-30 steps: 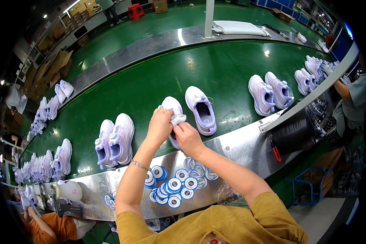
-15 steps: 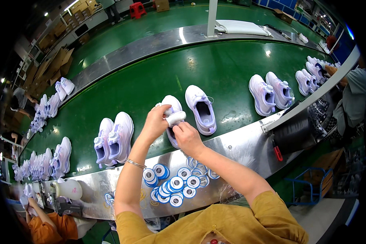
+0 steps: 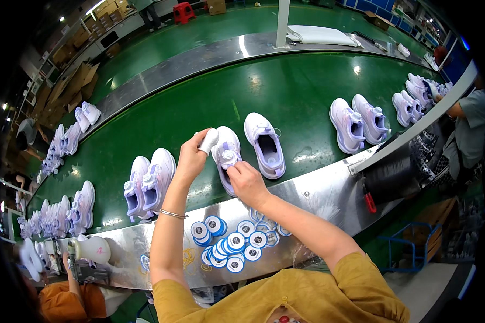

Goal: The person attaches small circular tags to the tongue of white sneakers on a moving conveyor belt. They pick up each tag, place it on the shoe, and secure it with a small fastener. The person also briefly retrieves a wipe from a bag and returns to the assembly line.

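A white and lilac sneaker (image 3: 224,141) stands on the green belt in front of me, toe pointing away, with a round pale dial (image 3: 228,158) on its tongue. My right hand (image 3: 247,183) is closed at the sneaker's opening, its fingertips pinching just below the dial. Just left of the toe, my left hand (image 3: 193,155) is raised with white coverings on its fingers; they look parted, with nothing visible between them. To the right sits the matching sneaker (image 3: 264,145), its tongue bare of a dial and a thin lace loop sticking out.
Blue-rimmed round discs (image 3: 235,242) lie in heaps on the metal ledge (image 3: 302,215) near me. Finished-looking pairs of sneakers (image 3: 151,180) stand left and right along the belt (image 3: 307,81). A red-handled tool (image 3: 369,202) hangs at right. Co-workers sit at both sides.
My left hand has drawn back left and up off the sneaker, uncovering the dial on its tongue. My right hand has stayed nearly in place at the opening.
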`<state>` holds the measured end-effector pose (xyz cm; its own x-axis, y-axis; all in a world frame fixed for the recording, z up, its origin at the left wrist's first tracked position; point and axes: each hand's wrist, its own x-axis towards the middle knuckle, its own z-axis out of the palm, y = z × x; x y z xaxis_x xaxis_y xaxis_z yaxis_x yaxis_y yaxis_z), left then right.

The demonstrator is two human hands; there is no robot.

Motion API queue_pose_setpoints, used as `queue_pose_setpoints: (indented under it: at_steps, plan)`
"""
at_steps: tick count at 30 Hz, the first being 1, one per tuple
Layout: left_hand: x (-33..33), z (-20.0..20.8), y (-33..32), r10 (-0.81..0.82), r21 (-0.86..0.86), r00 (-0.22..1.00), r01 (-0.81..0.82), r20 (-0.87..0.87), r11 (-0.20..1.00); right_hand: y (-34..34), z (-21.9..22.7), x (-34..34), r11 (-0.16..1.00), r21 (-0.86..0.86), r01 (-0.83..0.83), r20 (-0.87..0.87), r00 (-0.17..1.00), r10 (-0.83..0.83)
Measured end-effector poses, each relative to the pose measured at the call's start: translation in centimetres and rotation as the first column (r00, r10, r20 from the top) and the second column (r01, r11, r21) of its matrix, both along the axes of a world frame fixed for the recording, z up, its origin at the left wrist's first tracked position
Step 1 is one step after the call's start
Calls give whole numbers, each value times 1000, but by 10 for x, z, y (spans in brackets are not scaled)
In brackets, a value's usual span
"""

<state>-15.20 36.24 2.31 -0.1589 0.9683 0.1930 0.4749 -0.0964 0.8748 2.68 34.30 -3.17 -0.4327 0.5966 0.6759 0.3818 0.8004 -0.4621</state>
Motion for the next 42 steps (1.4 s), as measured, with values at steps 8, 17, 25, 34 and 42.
queue_pose_setpoints:
  at_steps: [8,17,25,34,42]
  plan:
    - [35,-10,-9,-92,42,888,124,-450,991,0,-2,0,1000,-22,-11,-22,1000,11]
    - [27,-11,-4,-308,46,911,332,-274,942,4,-1,4,999,-16,-34,-28,999,33]
    - [49,10,-8,-67,-30,812,61,-579,998,10,3,19,1000,3,-15,-19,1000,15]
    - [48,17,1,-246,-172,755,178,-607,969,7,-1,20,999,-37,-28,17,999,29]
    - [44,11,-9,-68,-22,821,68,-567,997,0,-1,14,999,-20,-31,-11,999,30]
